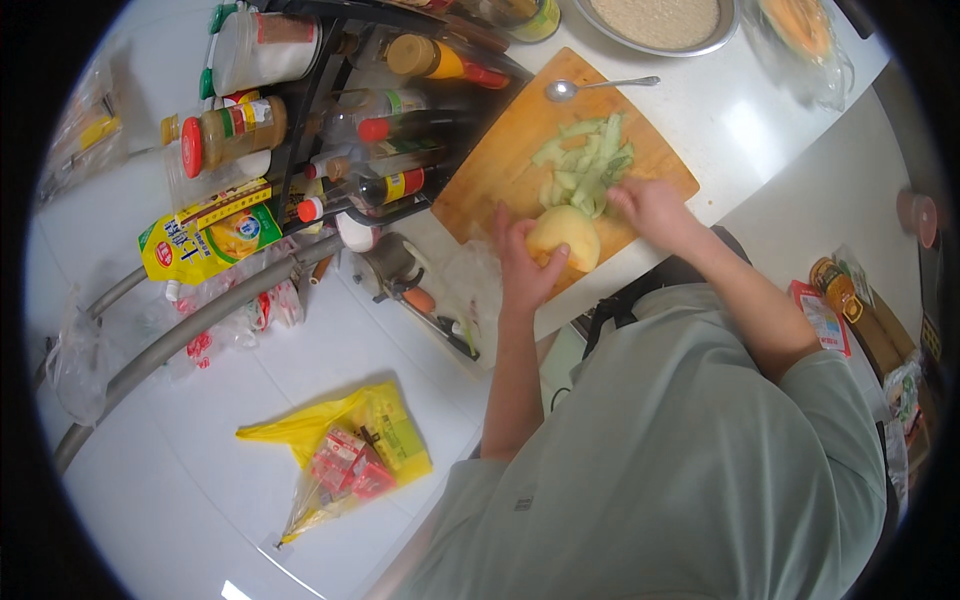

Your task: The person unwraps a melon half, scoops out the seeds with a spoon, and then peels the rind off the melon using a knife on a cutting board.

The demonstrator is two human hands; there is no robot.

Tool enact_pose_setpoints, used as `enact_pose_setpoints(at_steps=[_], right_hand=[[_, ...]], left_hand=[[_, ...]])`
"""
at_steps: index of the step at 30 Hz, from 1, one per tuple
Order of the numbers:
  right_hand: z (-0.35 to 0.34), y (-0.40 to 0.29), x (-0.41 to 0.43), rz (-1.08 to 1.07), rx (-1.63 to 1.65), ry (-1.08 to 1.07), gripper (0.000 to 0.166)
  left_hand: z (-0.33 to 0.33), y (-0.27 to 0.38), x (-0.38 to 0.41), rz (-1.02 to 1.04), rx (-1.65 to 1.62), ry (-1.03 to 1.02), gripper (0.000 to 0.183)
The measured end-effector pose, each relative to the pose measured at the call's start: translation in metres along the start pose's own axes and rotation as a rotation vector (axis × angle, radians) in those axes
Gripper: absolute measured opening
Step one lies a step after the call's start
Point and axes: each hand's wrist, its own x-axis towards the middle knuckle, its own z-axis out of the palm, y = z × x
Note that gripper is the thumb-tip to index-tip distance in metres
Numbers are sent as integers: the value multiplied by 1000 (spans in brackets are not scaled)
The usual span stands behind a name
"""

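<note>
My left hand (526, 259) grips a peeled piece of melon (574, 238) with pale orange flesh, low on the wooden cutting board (480, 176). Thin green strips of melon peel (589, 154) lie in a loose heap just beyond it. My right hand (656, 214) is at the near side of that heap, its fingers curled against the peel. Whether it pinches a strip is hidden by the fingers. A metal spoon (566, 90) rests across the board's far edge.
Beyond the board stands a metal bowl (686, 51) of pale, grainy food. Cut melon in plastic wrap (799, 30) lies to its right. A black rack (300, 112) with several bottles and jars borders the board on the left. A pot (382, 266) sits below it.
</note>
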Motion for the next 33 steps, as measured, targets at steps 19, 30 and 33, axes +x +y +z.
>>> enact_pose_setpoints(at_steps=[19,30,33], right_hand=[[0,31,23,453,281,-172,45],[12,-28,-38,47,99,-128,36],[20,-29,-41,36,48,-135,34]], left_hand=[[4,-15,2,-100,-220,51,57],[11,3,10,-170,-75,105,38],[12,13,10,-203,-64,108,36]])
